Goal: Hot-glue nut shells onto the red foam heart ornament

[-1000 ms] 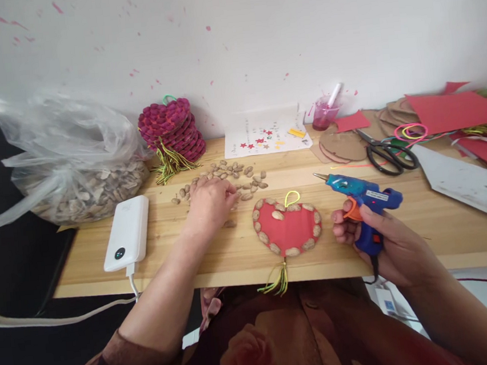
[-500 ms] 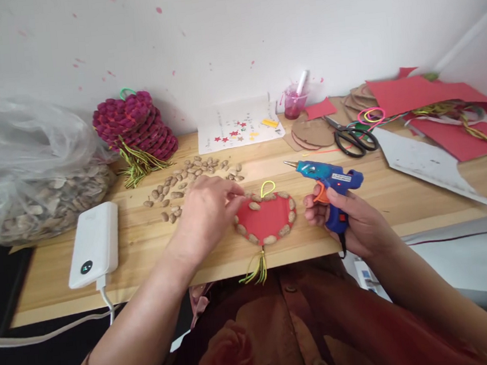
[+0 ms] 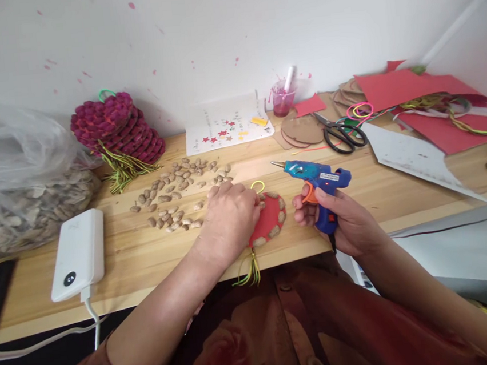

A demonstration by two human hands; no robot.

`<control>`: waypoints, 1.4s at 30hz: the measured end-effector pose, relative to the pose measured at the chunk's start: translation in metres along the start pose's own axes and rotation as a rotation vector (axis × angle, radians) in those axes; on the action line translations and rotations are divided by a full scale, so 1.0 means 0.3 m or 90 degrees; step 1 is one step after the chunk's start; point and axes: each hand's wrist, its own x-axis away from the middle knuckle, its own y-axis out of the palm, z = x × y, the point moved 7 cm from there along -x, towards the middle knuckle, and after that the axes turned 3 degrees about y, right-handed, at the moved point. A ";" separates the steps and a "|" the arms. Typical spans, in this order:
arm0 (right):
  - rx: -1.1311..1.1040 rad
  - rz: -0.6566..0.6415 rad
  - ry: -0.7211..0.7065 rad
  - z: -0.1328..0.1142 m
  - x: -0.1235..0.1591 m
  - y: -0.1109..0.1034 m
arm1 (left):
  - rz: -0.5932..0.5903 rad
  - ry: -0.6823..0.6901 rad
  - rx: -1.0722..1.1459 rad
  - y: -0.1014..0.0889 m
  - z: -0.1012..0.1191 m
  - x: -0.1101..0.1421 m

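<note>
My left hand (image 3: 232, 215) is over the left part of a red heart-shaped card (image 3: 270, 215) edged with peanuts, its fingers bent and pinched together. At its fingertips a bit of a peanut (image 3: 262, 205) shows, inside the card's upper edge; the hand hides the rest. The card has a yellow loop (image 3: 258, 187) on top and a yellow-green tassel (image 3: 251, 270) below, over the table's front edge. My right hand (image 3: 342, 219) grips a blue glue gun (image 3: 318, 174) by its handle, fingers by the orange trigger. Its nozzle points left, above the table.
Loose peanuts (image 3: 176, 195) lie left of the card. A plastic bag (image 3: 34, 208) of peanuts, a white power bank (image 3: 80, 252) with cable and a purple tasselled stack (image 3: 121, 125) stand left. Scissors (image 3: 340, 133), cardboard discs (image 3: 303, 130) and red sheets (image 3: 424, 90) are back right.
My left hand has moved right across the card, covering its left half, and a peanut now shows at its fingertips. My right hand still holds the glue gun. The view has shifted slightly.
</note>
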 end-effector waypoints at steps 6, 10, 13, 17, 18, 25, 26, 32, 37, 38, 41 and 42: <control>-0.005 0.007 0.007 0.004 0.001 -0.004 | 0.018 0.006 0.018 -0.013 -0.031 0.012; -0.002 0.009 0.005 0.004 0.003 -0.004 | 0.089 -0.016 0.033 -0.065 -0.102 0.033; 0.002 0.009 0.002 0.002 0.004 -0.003 | 0.111 -0.019 0.035 -0.087 -0.133 0.049; 0.009 0.014 0.001 0.001 0.003 -0.003 | 0.123 -0.006 0.054 -0.083 -0.129 0.064; 0.011 0.015 0.001 0.001 0.002 -0.002 | 0.125 0.000 0.062 -0.079 -0.123 0.066; 0.011 0.021 0.002 0.001 0.001 -0.001 | 0.082 0.037 0.087 -0.022 -0.050 0.054; 0.009 0.020 0.002 0.001 0.001 0.000 | 0.072 0.039 0.083 -0.014 -0.038 0.050; 0.011 0.017 0.000 -0.001 0.004 0.004 | 0.028 0.027 0.028 0.012 0.002 0.032; 0.022 0.024 0.000 -0.004 0.005 0.002 | 0.039 0.030 0.016 0.012 -0.001 0.031; 0.024 0.024 -0.001 -0.005 0.005 0.001 | 0.044 0.030 0.016 0.010 -0.005 0.031; 0.028 0.020 -0.003 -0.005 0.003 0.001 | 0.050 0.020 0.013 0.007 -0.018 0.033; 0.030 0.019 -0.004 -0.005 0.002 0.000 | 0.051 0.017 0.012 0.007 -0.021 0.033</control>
